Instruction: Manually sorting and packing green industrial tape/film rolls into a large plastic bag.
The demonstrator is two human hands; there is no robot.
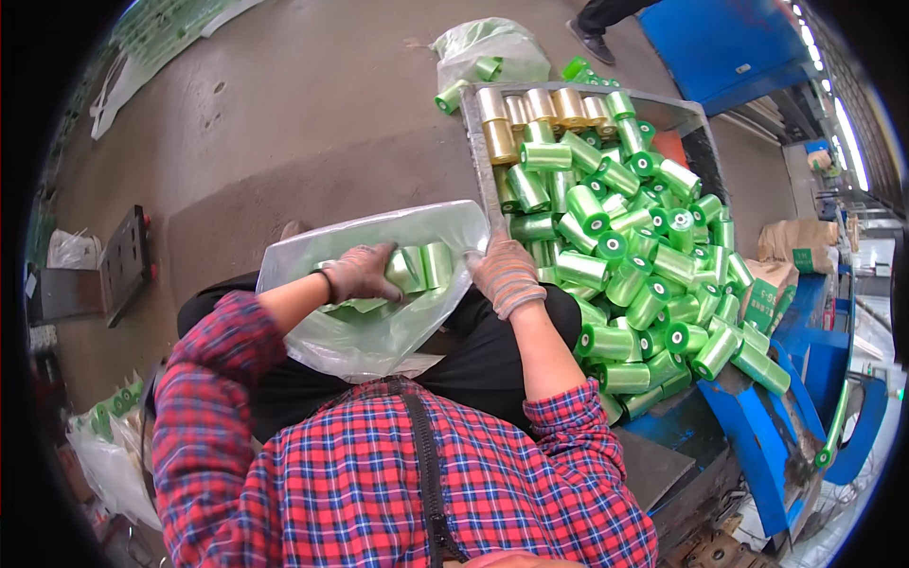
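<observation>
Far left of the clear bag is a dark panel. The bag lies on the person's lap. Inside it, the left hand has its thumb and fingers apart around green rolls; I cannot tell if it grips one. On the bag's right edge, the right hand pinches the plastic. Right of the bag, a grey tray holds gold rolls and a big green pile.

Our floor: brown, darker in patches | we see a blue boxy unit, upper right | bright lights line our right edge
</observation>
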